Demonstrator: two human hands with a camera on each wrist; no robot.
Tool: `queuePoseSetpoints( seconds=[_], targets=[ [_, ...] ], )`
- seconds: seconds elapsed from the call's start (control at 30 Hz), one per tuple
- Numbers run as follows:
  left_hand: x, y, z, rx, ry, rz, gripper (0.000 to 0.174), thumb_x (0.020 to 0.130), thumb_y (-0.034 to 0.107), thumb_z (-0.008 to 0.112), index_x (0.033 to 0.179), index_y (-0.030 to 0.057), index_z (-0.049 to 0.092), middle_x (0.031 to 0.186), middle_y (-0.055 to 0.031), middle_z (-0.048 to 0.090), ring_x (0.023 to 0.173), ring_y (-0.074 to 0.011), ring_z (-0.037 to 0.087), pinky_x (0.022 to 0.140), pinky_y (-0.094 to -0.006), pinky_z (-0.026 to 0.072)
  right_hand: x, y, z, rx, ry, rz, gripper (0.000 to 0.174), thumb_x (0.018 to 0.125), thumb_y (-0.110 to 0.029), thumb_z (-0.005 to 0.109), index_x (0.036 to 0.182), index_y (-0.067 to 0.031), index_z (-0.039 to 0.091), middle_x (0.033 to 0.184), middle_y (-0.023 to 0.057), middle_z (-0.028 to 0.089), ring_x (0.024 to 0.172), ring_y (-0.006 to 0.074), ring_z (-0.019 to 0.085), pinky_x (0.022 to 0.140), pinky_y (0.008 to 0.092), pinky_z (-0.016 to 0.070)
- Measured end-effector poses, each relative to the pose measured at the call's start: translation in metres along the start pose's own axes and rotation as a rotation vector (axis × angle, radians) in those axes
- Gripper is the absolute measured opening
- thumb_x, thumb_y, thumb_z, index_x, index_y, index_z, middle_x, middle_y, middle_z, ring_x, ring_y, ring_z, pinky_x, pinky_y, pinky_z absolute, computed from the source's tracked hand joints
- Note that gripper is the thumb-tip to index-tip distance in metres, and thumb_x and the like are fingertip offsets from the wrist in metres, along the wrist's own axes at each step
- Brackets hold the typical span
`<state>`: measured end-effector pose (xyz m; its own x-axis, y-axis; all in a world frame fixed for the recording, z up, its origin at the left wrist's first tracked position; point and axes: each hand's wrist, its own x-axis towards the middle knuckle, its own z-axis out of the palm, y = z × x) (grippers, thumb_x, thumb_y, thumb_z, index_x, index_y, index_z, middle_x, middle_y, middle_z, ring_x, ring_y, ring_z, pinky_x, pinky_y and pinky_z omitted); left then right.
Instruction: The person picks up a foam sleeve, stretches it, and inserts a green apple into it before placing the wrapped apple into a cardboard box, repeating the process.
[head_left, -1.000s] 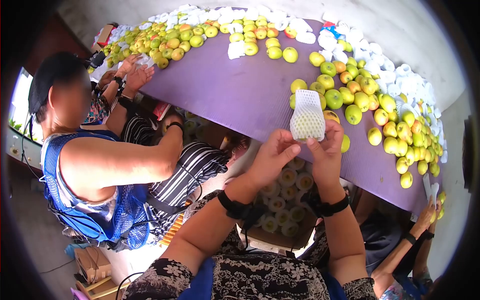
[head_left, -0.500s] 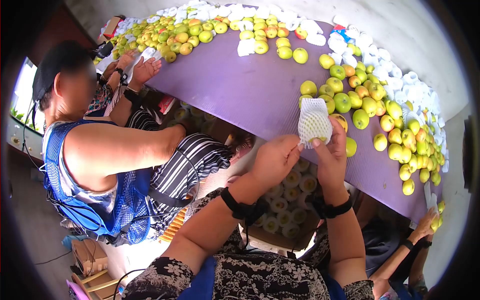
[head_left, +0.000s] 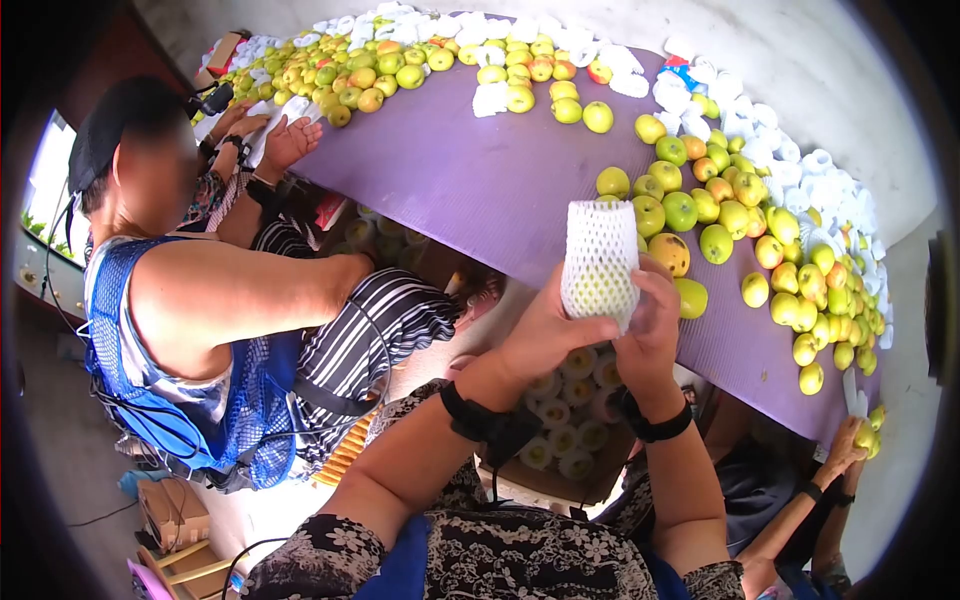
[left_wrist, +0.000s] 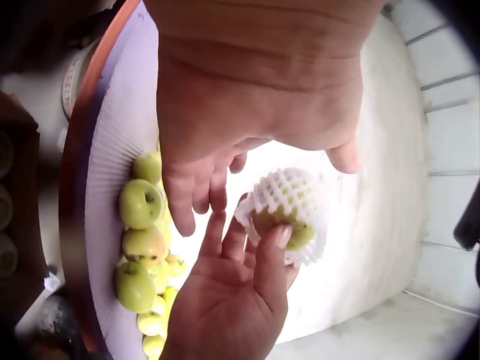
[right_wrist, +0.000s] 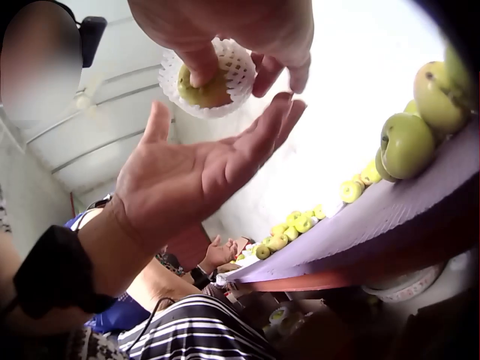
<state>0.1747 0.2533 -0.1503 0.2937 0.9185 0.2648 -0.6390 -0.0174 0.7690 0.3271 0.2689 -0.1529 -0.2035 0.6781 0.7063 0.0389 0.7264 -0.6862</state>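
Observation:
A yellow-green apple [left_wrist: 302,237] sits inside a white foam net sleeve [head_left: 600,262], its lower end showing at the net's opening. My right hand [head_left: 650,335] holds it, thumb pressed on the bare part of the apple and fingers behind the net. Close on the other side of the sleeve is my left hand [head_left: 540,325]. In the right wrist view the left hand [right_wrist: 199,169] has its palm turned up and its fingers extended, just below the sleeve. The upper part of the net stands tall and hollow above the apple in the head view.
Loose apples [head_left: 716,243] lie on the purple tabletop [head_left: 450,190], with white foam nets [head_left: 800,180] piled behind. Under the table edge stands a box with several netted apples [head_left: 562,438]. A person in a blue mesh vest [head_left: 205,360] sits to the left; another person's hands [head_left: 848,440] work at right.
The sleeved apple has shifted slightly left and stands more upright. My left hand's fingers, bunched at the net's lower edge half a second ago, have spread alongside it. The right hand keeps hold.

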Motion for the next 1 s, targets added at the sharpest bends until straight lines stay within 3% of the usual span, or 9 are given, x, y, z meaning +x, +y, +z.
queuePoseSetpoints(
  seconds=[0.07,0.13,0.23,0.27,0.4,0.6,0.7,1.0],
  targets=[
    [0.002,0.014,0.002,0.145,0.028,-0.061,0.085,0.073,-0.002,0.080,0.142,0.0037,0.030,0.130,-0.0078,0.051,0.119,-0.0190,0.054,0.097,-0.0358,0.0485,0.007,-0.007,-0.007,-0.094,-0.081,-0.051,0.055,0.074,0.004,0.060,0.126,-0.0061,0.046,0.131,0.0184,0.046,0.125,0.0330,0.046,0.106,0.0415,0.0364],
    [0.001,0.019,-0.005,0.324,0.056,-0.016,0.085,0.071,-0.003,0.080,0.140,0.0038,0.032,0.129,-0.0076,0.051,0.120,-0.0178,0.053,0.097,-0.0353,0.0477,0.020,-0.028,-0.018,-0.146,-0.178,-0.030,0.054,0.071,0.006,0.056,0.124,-0.0050,0.049,0.129,0.0191,0.048,0.121,0.0348,0.049,0.104,0.0419,0.0378],
    [0.002,0.020,-0.018,0.669,0.061,0.072,0.087,0.067,-0.004,0.083,0.139,0.0042,0.034,0.128,-0.0072,0.052,0.118,-0.0159,0.052,0.098,-0.0336,0.0466,0.030,-0.053,-0.036,-0.179,-0.105,-0.004,0.051,0.067,0.008,0.051,0.116,-0.0039,0.055,0.121,0.0192,0.055,0.114,0.0338,0.053,0.100,0.0426,0.0409],
    [0.001,0.023,-0.017,0.723,0.069,0.078,0.086,0.067,-0.003,0.083,0.138,0.0044,0.035,0.127,-0.0073,0.052,0.118,-0.0160,0.053,0.097,-0.0333,0.0467,0.032,-0.060,-0.035,-0.232,0.006,-0.016,0.040,0.068,0.008,0.054,0.105,-0.0032,0.060,0.109,0.0171,0.061,0.105,0.0326,0.058,0.095,0.0410,0.0435],
    [-0.002,0.026,-0.015,0.959,0.083,0.085,0.079,0.068,-0.001,0.084,0.134,0.0059,0.042,0.125,-0.0079,0.054,0.114,-0.0161,0.055,0.096,-0.0321,0.0472,0.036,-0.076,-0.032,-0.315,-0.031,-0.069,0.032,0.069,0.007,0.057,0.098,-0.0034,0.062,0.099,0.0132,0.063,0.094,0.0323,0.060,0.086,0.0399,0.0459],
    [-0.002,0.020,-0.016,1.066,0.025,0.259,0.072,0.068,0.000,0.082,0.131,0.0088,0.048,0.123,-0.0097,0.056,0.112,-0.0225,0.058,0.096,-0.0339,0.0472,0.035,-0.072,-0.032,-0.535,-0.146,-0.060,0.028,0.067,0.006,0.060,0.092,-0.0050,0.061,0.094,0.0105,0.061,0.090,0.0337,0.059,0.080,0.0403,0.0474],
    [0.002,0.021,-0.017,1.163,-0.016,0.339,0.063,0.066,-0.002,0.077,0.124,0.0073,0.053,0.118,-0.0150,0.058,0.111,-0.0343,0.058,0.095,-0.0388,0.0480,0.036,-0.074,-0.033,-0.535,-0.184,-0.100,0.028,0.066,0.006,0.060,0.092,-0.0041,0.061,0.095,0.0105,0.060,0.090,0.0339,0.059,0.079,0.0412,0.0484],
    [0.004,0.020,-0.020,1.166,-0.042,0.323,0.066,0.063,-0.006,0.073,0.125,0.0086,0.053,0.120,-0.0151,0.055,0.112,-0.0344,0.056,0.096,-0.0390,0.0473,0.036,-0.074,-0.037,-0.471,-0.310,0.028,0.028,0.071,0.004,0.064,0.098,-0.0036,0.061,0.097,0.0121,0.058,0.091,0.0352,0.058,0.079,0.0420,0.0495]
  ],
)
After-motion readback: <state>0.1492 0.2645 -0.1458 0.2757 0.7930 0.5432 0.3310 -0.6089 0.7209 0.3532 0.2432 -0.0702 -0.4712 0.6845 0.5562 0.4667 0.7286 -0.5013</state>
